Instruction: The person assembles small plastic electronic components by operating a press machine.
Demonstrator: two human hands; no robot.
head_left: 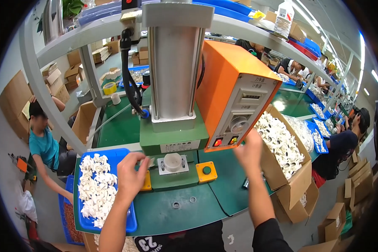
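My left hand (131, 176) is closed, thumb and fingers pinched at a small pale, translucent piece (150, 161) whose kind I cannot make out. It hovers left of the white round fixture (172, 162) on the base of a green press (174, 140). A yellow button box with a green button (206, 170) sits right of the fixture; another yellow box (147, 181) is partly behind my left hand. My right hand (249, 153) is raised beside the lower right corner of the orange control box (233, 92); its fingers are smeared by motion.
A blue tray (131, 218) of white plastic parts (97, 189) stands at left. Two small rings (176, 205) lie on the green bench (155, 220). At right a cardboard box (277, 171) holds white parts with dark centres. A person in a teal shirt (46, 145) sits at far left; others work at right.
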